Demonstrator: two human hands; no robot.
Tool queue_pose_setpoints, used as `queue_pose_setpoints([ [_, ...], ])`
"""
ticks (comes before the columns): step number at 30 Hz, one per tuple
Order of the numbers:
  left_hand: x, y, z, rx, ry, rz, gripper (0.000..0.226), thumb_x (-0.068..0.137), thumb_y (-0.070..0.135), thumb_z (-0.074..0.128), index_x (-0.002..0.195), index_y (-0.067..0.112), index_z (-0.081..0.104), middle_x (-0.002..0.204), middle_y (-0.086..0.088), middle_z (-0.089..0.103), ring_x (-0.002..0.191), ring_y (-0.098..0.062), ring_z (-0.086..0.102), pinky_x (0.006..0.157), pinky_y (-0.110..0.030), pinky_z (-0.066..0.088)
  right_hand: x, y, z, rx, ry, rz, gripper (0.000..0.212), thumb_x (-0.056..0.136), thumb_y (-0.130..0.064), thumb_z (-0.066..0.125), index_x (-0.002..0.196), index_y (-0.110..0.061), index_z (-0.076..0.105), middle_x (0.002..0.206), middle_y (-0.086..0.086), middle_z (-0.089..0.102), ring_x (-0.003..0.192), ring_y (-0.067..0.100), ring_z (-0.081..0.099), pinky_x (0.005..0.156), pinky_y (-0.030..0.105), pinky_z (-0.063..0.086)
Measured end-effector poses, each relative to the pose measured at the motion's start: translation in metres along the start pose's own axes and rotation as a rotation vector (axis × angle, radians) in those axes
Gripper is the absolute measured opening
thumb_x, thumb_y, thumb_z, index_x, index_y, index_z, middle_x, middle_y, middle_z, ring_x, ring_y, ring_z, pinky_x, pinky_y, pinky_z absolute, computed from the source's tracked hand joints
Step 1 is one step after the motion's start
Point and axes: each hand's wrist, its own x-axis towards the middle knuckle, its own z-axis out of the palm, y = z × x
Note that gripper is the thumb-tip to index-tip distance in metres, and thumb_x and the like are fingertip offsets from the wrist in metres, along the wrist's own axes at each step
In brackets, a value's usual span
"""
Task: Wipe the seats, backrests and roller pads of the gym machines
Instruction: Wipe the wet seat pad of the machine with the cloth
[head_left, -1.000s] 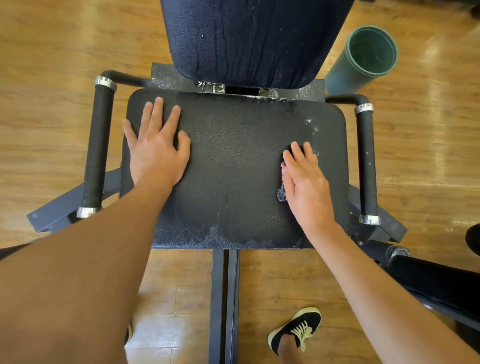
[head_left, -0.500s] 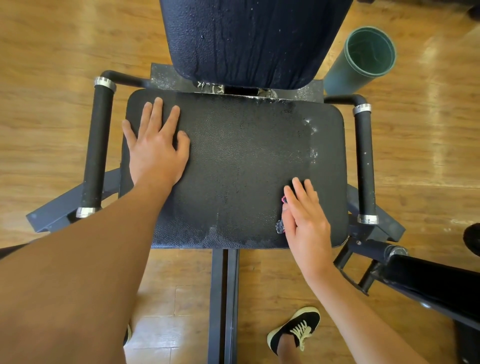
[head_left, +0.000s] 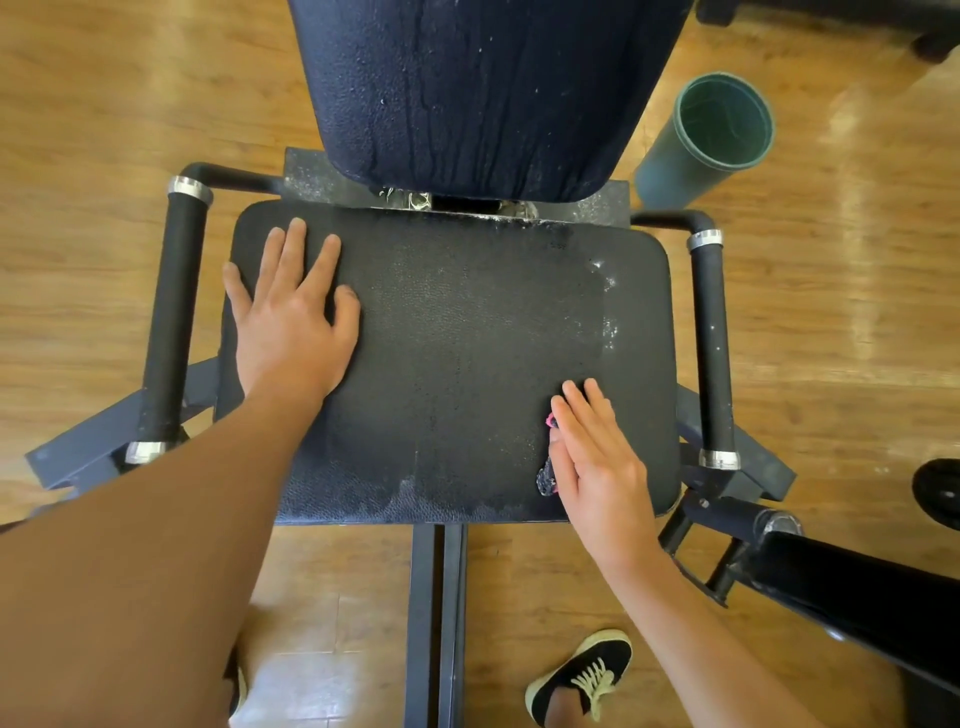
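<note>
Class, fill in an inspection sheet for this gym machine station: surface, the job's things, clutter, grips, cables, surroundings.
Surface: black seat with white specks near its right edge; streaked backrest above it.
Job's things: dark cloth with a pink edge, mostly hidden under the right grip.
Clutter: green open-topped cylinder on the floor beside the backrest.
Grips: left grip lies flat on the seat's left side, holding nothing; right grip presses the cloth on the near right corner.
Cables: nothing seen.
Surroundings: wooden floor; left handle and right handle flank the seat; black shoe on the floor.
</note>
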Motion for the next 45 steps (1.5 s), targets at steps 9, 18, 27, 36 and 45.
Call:
queue_pose_setpoints([
  [9,-0.001,0.000,0.001,0.002,0.009,0.000,0.058,0.103,0.040,0.031,0.156,0.021,0.042,0.169,-0.008,0.025,0.157,-0.024,0.013,0.124,-0.062,0.005,0.113,0.029,0.003,0.069,0.210,0.081,0.035,0.105,-0.013,0.054,0.133,0.004,0.063,0.141,0.019,0.060,0.140,0.033,0.049,0.118,0.042,0.039],
  [18,0.000,-0.001,0.002,-0.006,0.023,0.006,0.057,0.103,0.039,0.034,0.155,0.020,0.044,0.168,-0.008,0.027,0.157,-0.025,0.016,0.123,-0.063,0.007,0.192,0.040,0.013,-0.081,0.008,0.096,0.026,0.104,-0.018,0.043,0.111,-0.003,0.063,0.116,0.009,0.065,0.121,0.031,0.058,0.084,0.045,0.053],
  [27,0.000,-0.002,0.003,-0.015,0.028,0.012,0.055,0.104,0.037,0.036,0.155,0.020,0.044,0.168,-0.009,0.027,0.157,-0.025,0.016,0.123,-0.063,0.007,0.175,0.040,0.005,-0.107,-0.114,0.118,0.032,0.105,-0.013,0.045,0.129,-0.001,0.062,0.140,0.010,0.059,0.147,0.036,0.038,0.105,0.053,0.048],
  [36,-0.001,-0.002,0.002,-0.015,0.024,0.003,0.051,0.106,0.032,0.043,0.156,0.021,0.042,0.168,-0.008,0.025,0.157,-0.024,0.013,0.124,-0.062,0.006,0.173,0.040,0.002,-0.177,-0.201,0.116,0.036,0.105,-0.015,0.040,0.130,0.003,0.060,0.145,0.016,0.055,0.149,0.038,0.034,0.104,0.053,0.049],
  [45,-0.001,0.000,0.001,-0.009,0.018,-0.003,0.052,0.106,0.033,0.041,0.157,0.022,0.041,0.169,-0.007,0.024,0.157,-0.023,0.013,0.124,-0.061,0.004,0.175,0.041,0.006,-0.168,-0.141,0.132,0.031,0.105,-0.008,0.047,0.129,0.003,0.062,0.147,0.015,0.054,0.148,0.040,0.035,0.099,0.052,0.052],
])
